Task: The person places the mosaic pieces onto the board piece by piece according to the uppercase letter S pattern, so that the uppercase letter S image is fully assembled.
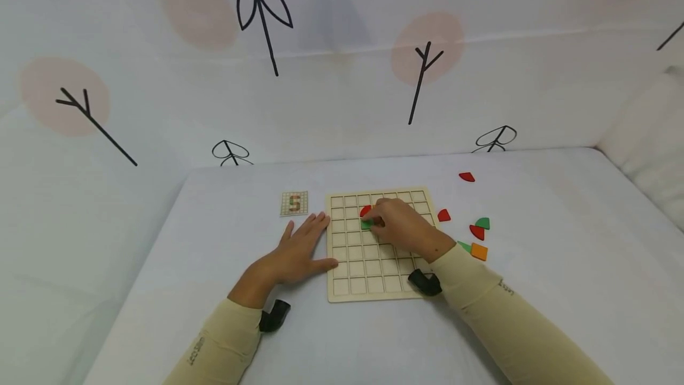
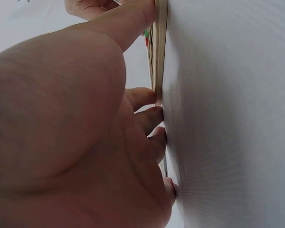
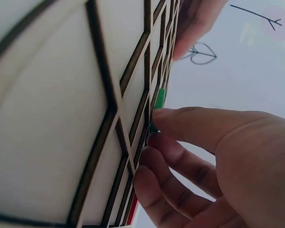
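A pale wooden grid board (image 1: pixel 341 286) lies flat on the white surface. My left hand (image 1: pixel 295 256) rests at its left edge with fingers spread, thumb and index fingertip against the side, as the left wrist view shows the board edge (image 2: pixel 160 47). Over the upper middle cells, my right hand (image 1: pixel 404 227) pinches a green piece (image 1: pixel 366 225) with thumb and index finger; the right wrist view shows that green piece (image 3: pixel 159 99) low against the grid. Just above it sits a red piece (image 1: pixel 366 211) in a cell. An orange bit (image 1: pixel 376 207) is mostly hidden behind the hand.
Left of the board lies a small card with an S pattern (image 1: pixel 294 203). To the right are loose red quarter-round pieces (image 1: pixel 444 215), a green one (image 1: pixel 483 223), an orange square (image 1: pixel 479 252) and a green piece (image 1: pixel 464 246) partly under the sleeve. A printed cloth (image 1: pixel 342 106) hangs behind.
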A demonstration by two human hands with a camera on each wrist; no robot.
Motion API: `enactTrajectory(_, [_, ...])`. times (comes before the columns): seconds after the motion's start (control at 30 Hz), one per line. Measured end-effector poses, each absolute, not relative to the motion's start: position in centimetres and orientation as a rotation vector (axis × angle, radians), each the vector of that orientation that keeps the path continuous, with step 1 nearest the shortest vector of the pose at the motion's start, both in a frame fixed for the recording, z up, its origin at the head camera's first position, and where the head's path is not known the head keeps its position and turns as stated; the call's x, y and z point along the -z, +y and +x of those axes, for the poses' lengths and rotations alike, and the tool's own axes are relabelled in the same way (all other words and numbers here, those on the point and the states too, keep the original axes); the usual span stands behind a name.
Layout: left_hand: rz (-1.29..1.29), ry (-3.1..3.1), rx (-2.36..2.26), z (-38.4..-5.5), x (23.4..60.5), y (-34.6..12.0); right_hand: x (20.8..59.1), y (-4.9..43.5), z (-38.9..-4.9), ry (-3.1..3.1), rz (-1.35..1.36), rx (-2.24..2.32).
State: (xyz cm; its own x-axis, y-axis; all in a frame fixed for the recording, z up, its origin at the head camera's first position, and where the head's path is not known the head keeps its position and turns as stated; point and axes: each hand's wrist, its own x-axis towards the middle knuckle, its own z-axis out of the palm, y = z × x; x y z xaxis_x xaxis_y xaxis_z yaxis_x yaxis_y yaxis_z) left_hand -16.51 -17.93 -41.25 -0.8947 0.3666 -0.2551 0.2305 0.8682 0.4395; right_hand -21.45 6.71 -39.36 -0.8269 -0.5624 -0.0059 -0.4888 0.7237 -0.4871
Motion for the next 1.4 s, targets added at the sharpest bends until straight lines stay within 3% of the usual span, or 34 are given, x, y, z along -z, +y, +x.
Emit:
enactTrajectory(0.57, [0.418,2.700,-0.575,-16.3,41.0,-17.6,38.0,8.0,-21.3,2.809,-0.890,0.738])
enactTrajectory(0.77, [0.419,2.707,-0.577,-16.5,41.1,-17.7,36.7,11.1,-20.6,2.913,-0.930,0.690])
enactTrajectory(1.4, [0.429,2.701,-0.555,-16.3,40.7,-17.7,36.5,20.4,-18.2,3.057,-0.554,0.645])
